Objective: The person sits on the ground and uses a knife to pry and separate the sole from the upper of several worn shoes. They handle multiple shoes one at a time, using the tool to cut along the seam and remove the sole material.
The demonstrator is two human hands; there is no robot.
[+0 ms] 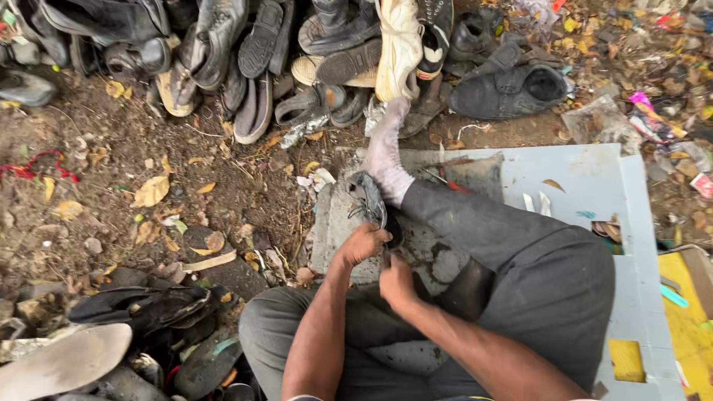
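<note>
grey worn shoe (367,199), laced, propped on the pale board (594,186) against the person's socked foot (386,160), likely to brace it. long axis runs away from the person, toe end toward the shoe pile (252,59). left hand (362,243): grip closed on the shoe's near end. right hand (396,282): fingers curled just beside it; contents cannot be told. surround: dirt, dry leaves (151,191).

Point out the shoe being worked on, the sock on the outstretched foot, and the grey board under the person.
shoe (366,199), head view, on its laced upper.
sock (386,152), head view, mid-foot.
grey board (587,182), head view, bare top surface.
</note>
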